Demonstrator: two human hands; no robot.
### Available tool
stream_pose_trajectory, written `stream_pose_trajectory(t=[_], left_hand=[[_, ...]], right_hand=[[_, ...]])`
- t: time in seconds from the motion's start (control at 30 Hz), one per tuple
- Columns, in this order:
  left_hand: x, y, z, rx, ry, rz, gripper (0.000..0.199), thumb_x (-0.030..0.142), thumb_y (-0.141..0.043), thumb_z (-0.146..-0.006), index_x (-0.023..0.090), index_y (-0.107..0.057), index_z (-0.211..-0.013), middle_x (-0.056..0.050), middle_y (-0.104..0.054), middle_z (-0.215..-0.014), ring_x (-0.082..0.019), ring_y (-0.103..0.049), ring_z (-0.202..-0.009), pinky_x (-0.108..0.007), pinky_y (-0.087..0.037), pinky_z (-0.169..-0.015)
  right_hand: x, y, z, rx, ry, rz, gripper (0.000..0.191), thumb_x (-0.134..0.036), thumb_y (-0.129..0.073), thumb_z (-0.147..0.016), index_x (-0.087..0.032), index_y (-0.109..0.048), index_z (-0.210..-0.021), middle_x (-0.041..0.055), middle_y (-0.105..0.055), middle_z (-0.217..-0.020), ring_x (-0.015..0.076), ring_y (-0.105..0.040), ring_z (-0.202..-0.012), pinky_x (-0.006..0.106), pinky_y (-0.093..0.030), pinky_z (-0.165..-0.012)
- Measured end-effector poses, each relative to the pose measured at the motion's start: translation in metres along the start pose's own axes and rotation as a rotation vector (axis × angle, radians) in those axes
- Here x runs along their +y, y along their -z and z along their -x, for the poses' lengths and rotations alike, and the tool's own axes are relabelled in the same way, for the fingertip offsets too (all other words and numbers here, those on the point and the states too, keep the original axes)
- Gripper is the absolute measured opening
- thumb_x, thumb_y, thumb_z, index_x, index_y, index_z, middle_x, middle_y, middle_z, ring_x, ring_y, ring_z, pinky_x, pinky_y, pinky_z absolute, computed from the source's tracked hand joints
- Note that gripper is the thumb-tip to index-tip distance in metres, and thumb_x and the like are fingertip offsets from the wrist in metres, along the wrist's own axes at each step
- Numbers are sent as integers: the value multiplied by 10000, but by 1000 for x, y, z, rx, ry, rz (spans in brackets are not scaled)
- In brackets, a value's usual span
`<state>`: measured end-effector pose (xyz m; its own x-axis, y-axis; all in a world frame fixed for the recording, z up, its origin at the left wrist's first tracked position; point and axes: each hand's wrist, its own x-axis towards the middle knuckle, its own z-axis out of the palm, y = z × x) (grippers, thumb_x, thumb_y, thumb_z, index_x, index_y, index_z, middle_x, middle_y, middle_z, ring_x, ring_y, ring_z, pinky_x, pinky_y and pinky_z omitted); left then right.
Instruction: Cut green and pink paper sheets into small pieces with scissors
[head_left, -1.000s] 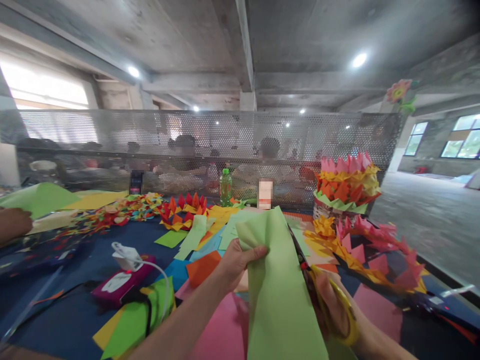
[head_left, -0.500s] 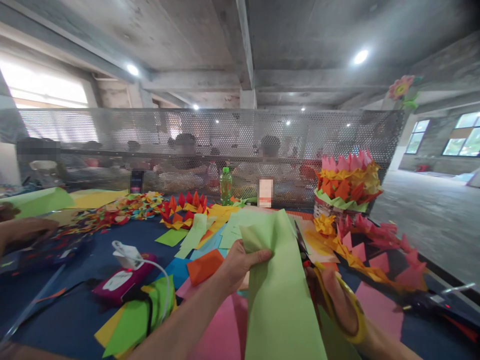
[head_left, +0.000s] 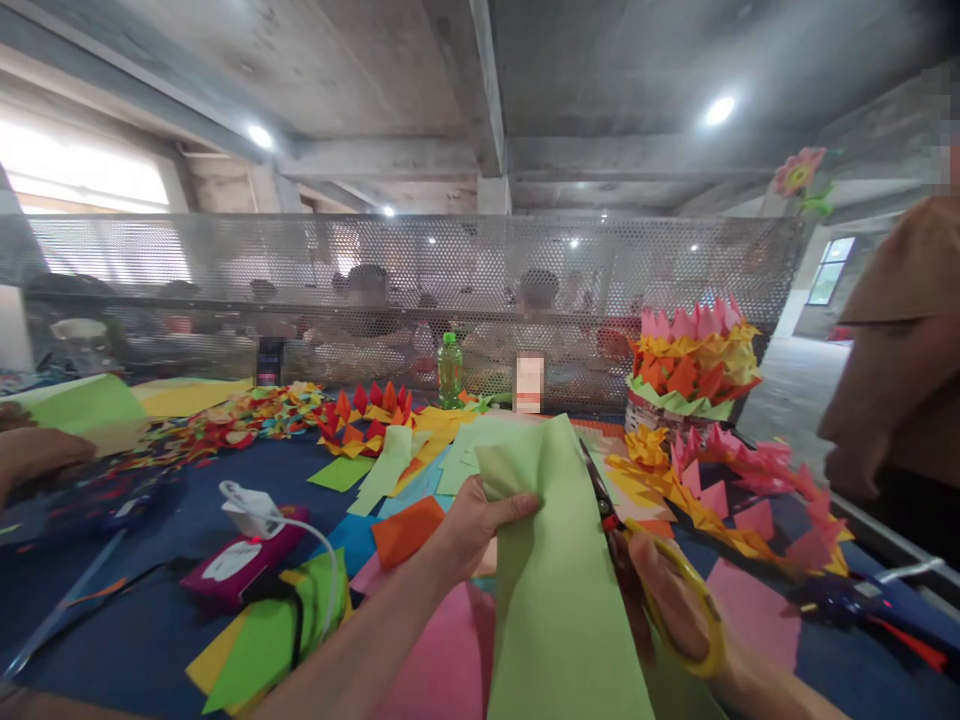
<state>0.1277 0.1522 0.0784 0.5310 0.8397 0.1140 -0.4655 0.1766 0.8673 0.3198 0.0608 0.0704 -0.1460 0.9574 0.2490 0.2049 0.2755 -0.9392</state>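
Observation:
My left hand is closed on a long light green paper sheet, thumb on top, with the sheet creased near the thumb. In my right hand are scissors with yellow handles, the fingers through the loops. Their dark blades point up and away along the right edge of the sheet. Part of the blades and the fingers under the handles is hidden. Beneath my left forearm lie a pink sheet and an orange piece of paper.
Left of my arm sit a purple power strip with a white charger and cables. Farther back are paper scraps, a green bottle and a folded-paper basket. A glue gun lies right; a co-worker's hand is left.
A person has come into view standing at the far right. The scissors' handles have shifted slightly beside the green sheet. My left hand keeps its hold with little movement.

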Motion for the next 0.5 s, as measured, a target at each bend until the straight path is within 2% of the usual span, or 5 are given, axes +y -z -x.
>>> stream_pose_trajectory(t=[0.17,0.3,0.43,0.5], left_hand=[[-2,1,-1,-26,13,36,330,217,-810,-640,115,-709,-936,-126,-744,-857,-280,-704,-783,-440,-556,-762],[1,-2,0,-24,41,35,370,256,-832,-609,114,-716,-930,-134,-743,-866,-286,-702,-795,-435,-552,-762],[4,-4,2,22,21,-23,399,286,-861,-554,117,-730,-890,-123,-746,-851,-263,-704,-776,-352,-548,-731],[6,-5,3,43,5,-56,391,284,-862,-554,117,-735,-883,-113,-748,-829,-241,-704,-755,-312,-542,-711]], right_hand=[[-4,-3,-1,-5,-3,-58,705,-733,-298,-855,-207,-413,-401,-28,-394,-296,73,-385,-261,190,-295,-303],[-3,-4,-1,-14,-16,-106,699,-720,-308,-862,-208,-393,-394,-40,-353,-286,68,-355,-240,191,-270,-293],[6,-3,-1,-70,-4,-156,701,-734,-297,-855,-209,-380,-398,-45,-337,-295,67,-341,-247,197,-256,-296],[10,-2,1,-74,16,-164,676,-708,-289,-878,-197,-426,-458,-46,-368,-324,68,-358,-275,195,-282,-319]])
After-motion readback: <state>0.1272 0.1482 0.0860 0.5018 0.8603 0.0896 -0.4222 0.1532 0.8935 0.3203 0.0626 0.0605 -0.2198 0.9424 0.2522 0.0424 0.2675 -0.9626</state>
